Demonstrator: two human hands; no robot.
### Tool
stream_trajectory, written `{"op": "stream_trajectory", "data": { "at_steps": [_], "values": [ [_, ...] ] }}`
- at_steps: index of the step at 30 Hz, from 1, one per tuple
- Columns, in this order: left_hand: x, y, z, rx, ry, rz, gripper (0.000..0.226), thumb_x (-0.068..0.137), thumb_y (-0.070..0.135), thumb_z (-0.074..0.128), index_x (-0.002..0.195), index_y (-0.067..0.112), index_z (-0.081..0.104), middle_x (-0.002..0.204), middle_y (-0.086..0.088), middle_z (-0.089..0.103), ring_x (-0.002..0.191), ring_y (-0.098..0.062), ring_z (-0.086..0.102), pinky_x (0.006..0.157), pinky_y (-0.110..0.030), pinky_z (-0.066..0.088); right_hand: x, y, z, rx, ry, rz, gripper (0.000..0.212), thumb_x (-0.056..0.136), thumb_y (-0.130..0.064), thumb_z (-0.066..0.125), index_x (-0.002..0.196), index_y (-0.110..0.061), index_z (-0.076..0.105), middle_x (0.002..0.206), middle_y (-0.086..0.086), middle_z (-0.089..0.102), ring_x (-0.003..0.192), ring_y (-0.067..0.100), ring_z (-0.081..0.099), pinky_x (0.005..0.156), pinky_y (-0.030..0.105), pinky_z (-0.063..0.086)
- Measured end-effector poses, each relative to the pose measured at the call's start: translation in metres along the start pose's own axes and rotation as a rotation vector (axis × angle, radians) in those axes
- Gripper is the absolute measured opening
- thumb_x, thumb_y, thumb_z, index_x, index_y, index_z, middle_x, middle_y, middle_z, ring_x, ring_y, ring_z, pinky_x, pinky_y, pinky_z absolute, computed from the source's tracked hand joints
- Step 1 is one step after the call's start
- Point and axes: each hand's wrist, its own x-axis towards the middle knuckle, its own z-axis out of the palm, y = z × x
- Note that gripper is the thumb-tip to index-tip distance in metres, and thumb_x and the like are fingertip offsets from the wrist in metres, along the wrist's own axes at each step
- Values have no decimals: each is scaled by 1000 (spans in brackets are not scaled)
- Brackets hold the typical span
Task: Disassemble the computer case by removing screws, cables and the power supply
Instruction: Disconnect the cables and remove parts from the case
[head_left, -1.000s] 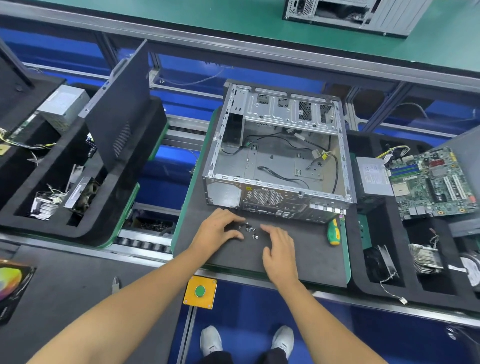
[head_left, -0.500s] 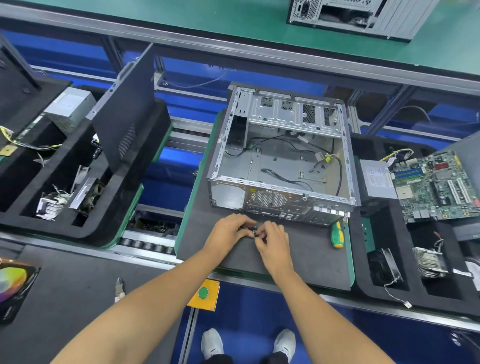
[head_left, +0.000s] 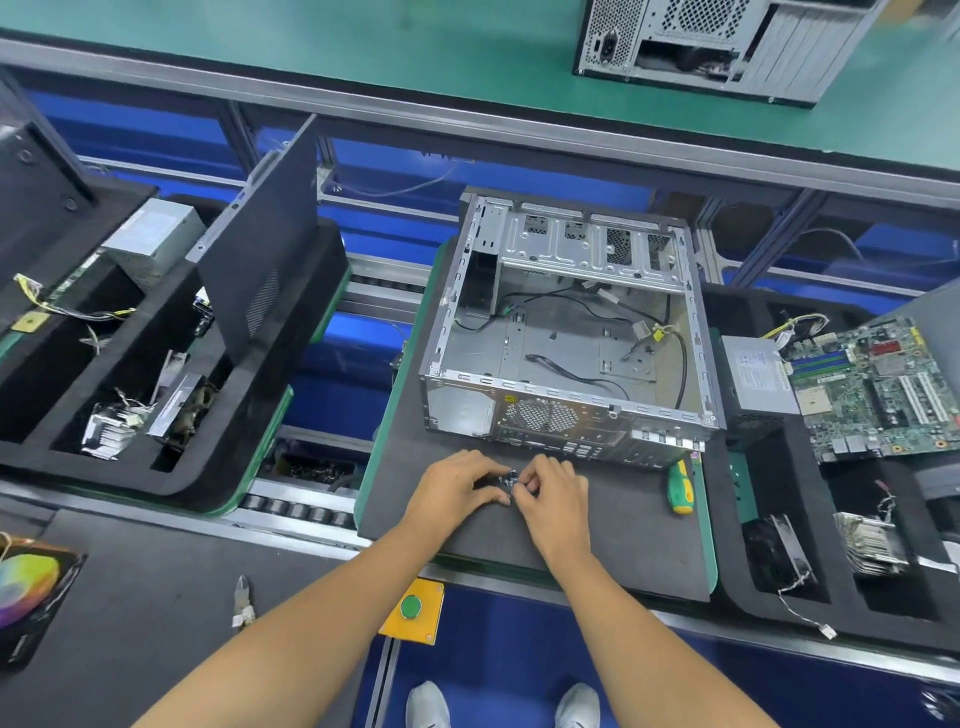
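An open metal computer case (head_left: 566, 332) lies on a grey foam mat (head_left: 613, 530), stripped inside except for loose black cables (head_left: 582, 371). Just in front of it a small heap of screws (head_left: 509, 478) sits on the mat. My left hand (head_left: 452, 488) and my right hand (head_left: 550, 493) meet over the heap, fingers curled and pinching screws between them. A green and yellow screwdriver (head_left: 681, 488) lies on the mat to the right of my hands. The removed power supply (head_left: 758, 376) sits in the tray on the right.
A motherboard (head_left: 883, 384), a fan and a heatsink (head_left: 872, 540) fill the black foam tray on the right. The left tray (head_left: 270, 415) holds a dark side panel, another power supply and parts. Cutters (head_left: 241, 597) lie near left. A second case (head_left: 717, 41) stands far back.
My two hands came together from either side of the screws, sweeping them into a heap, and now pinch them. The view has drifted slightly.
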Motion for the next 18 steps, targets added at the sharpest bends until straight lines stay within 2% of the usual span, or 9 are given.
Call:
{"op": "stream_trajectory", "data": {
  "at_steps": [3,5,9,12,16,18],
  "values": [
    [-2,-3,2,-18,11,57,37,78,32,87,112,19,79,103,7,75,96,-9,69,87,-29,56,-2,5,-2,48,45,46,21,84,-29,69,88,-32,49,75,-15,51,82,6,44,80,31,38],
    [-3,-3,1,22,17,99,36,80,34,86,113,20,79,104,7,76,96,-10,71,85,-30,58,1,4,-3,-4,35,66,20,88,-30,67,95,-30,49,79,-15,51,84,9,44,82,33,39],
    [-2,2,3,78,47,131,26,84,31,83,108,20,80,101,7,77,89,-14,71,78,-32,60,8,-4,-4,-130,-3,51,14,93,-30,61,92,-30,47,86,-15,53,87,12,45,84,33,37],
    [-1,7,7,90,71,149,17,86,25,82,102,22,81,99,8,77,86,-15,70,74,-31,60,10,-6,-3,-129,-42,22,8,95,-29,58,91,-30,51,86,-15,58,88,12,48,84,33,37],
    [-5,6,11,60,109,134,18,82,21,85,100,20,82,100,9,77,88,-11,72,78,-29,60,11,1,-8,33,-37,25,10,93,-21,58,90,-30,53,77,-14,57,84,9,48,79,30,34],
    [-8,4,12,43,118,129,20,82,20,86,101,19,82,103,8,77,92,-9,72,82,-28,60,12,3,-11,6,-52,13,10,93,-21,57,91,-30,52,78,-13,56,85,10,49,81,31,35]
  ]
}}
